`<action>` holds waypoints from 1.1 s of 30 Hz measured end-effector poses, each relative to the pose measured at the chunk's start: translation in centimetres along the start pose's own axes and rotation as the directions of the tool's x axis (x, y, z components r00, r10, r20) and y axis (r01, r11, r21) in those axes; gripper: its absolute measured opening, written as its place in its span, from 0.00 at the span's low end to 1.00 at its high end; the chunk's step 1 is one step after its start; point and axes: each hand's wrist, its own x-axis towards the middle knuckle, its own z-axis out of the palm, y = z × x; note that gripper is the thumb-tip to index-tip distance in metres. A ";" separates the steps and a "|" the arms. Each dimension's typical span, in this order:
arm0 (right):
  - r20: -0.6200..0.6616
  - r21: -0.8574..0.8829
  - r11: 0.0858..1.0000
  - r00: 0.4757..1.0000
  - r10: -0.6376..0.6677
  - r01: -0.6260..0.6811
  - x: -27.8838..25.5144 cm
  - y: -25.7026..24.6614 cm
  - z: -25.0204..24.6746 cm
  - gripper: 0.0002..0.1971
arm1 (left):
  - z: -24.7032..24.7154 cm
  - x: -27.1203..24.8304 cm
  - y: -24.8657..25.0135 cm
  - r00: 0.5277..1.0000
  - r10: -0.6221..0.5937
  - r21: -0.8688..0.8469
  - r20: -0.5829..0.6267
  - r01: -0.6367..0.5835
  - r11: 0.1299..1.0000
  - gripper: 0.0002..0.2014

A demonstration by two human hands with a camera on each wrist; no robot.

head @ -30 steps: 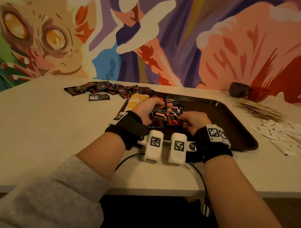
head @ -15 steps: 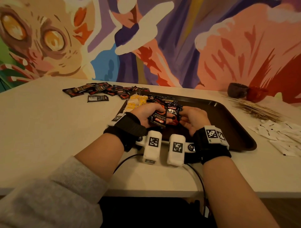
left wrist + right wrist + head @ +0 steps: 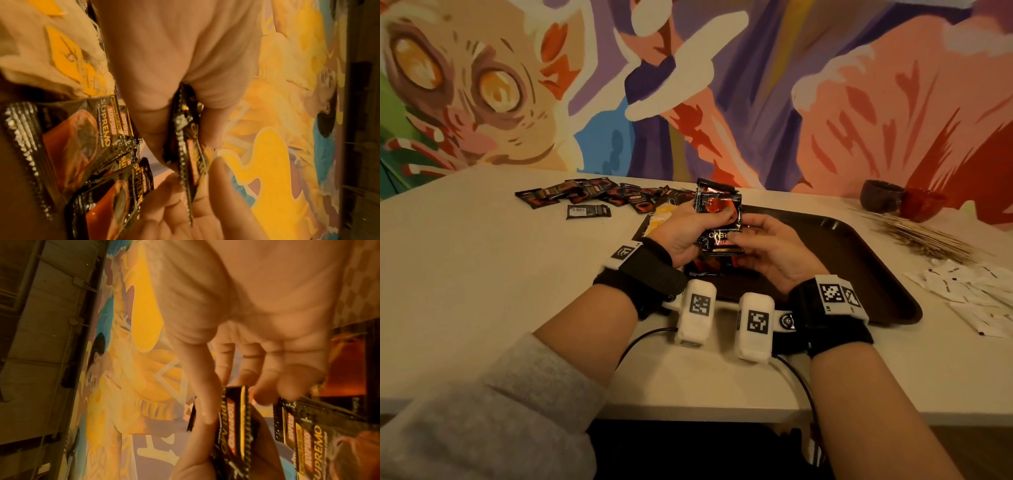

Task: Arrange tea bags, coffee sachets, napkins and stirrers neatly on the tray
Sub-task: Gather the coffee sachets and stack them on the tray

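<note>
My left hand (image 3: 685,229) grips a stack of black-and-red coffee sachets (image 3: 720,209), held upright above the near left part of the dark brown tray (image 3: 859,260). In the left wrist view the stack's edge (image 3: 185,146) sits between thumb and fingers. My right hand (image 3: 767,246) pinches the stack's lower edge, seen close in the right wrist view (image 3: 234,418). More sachets (image 3: 709,269) lie on the tray under the hands. Yellow-tagged tea bags (image 3: 661,216) sit in the tray's far left corner, partly hidden by my left hand.
Loose coffee sachets (image 3: 599,195) are scattered on the white table left of the tray. Wooden stirrers (image 3: 921,236) and white paper packets (image 3: 979,287) lie to the right. A dark cup (image 3: 881,197) and a red cup (image 3: 924,205) stand by the painted wall.
Both hands have lifted the sachet stack off the tray and stood it upright; earlier they held it low and flat over the tray.
</note>
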 end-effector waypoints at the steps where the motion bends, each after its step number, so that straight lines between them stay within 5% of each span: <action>1: 0.012 -0.019 0.999 1.000 0.025 -0.025 0.0 0.0 0.0 0.14 | 0.0 0.0 0.0 1.000 0.006 -0.003 -0.009 -0.006 1.000 0.08; 8: -0.123 0.141 0.987 0.991 -0.054 0.071 0.0 -0.3 -0.1 0.12 | -0.2 -0.1 0.4 0.999 -0.031 -0.028 0.010 0.031 0.999 0.10; 13: -0.238 0.188 0.966 0.962 -0.133 0.180 0.2 -0.6 -0.6 0.18 | -0.1 -0.2 1.1 0.993 -0.119 -0.221 -0.008 0.114 0.969 0.05; 19: -0.232 0.205 0.958 0.961 -0.151 0.201 0.2 -0.7 -0.4 0.23 | 0.0 -0.4 0.9 0.983 -0.179 0.010 0.046 0.179 0.984 0.08; 25: -0.230 0.206 0.952 0.957 -0.179 0.228 0.3 -0.6 -0.4 0.13 | -0.2 -0.4 0.7 0.990 -0.141 0.089 -0.004 0.141 0.986 0.18; 27: -0.231 0.196 0.963 0.963 -0.139 0.186 0.4 -0.5 -0.5 0.06 | -0.3 -0.3 0.6 0.993 -0.109 0.099 -0.033 0.112 0.989 0.18; 30: -0.204 0.171 0.982 0.978 -0.039 0.075 0.5 -0.2 -0.7 0.13 | -0.3 -0.3 0.5 0.998 -0.055 0.089 -0.027 0.057 0.994 0.14; 33: -0.164 0.066 0.998 0.986 -0.008 0.019 0.5 0.1 -0.6 0.07 | -0.3 -0.2 0.6 0.998 -0.058 0.035 -0.014 0.058 0.998 0.12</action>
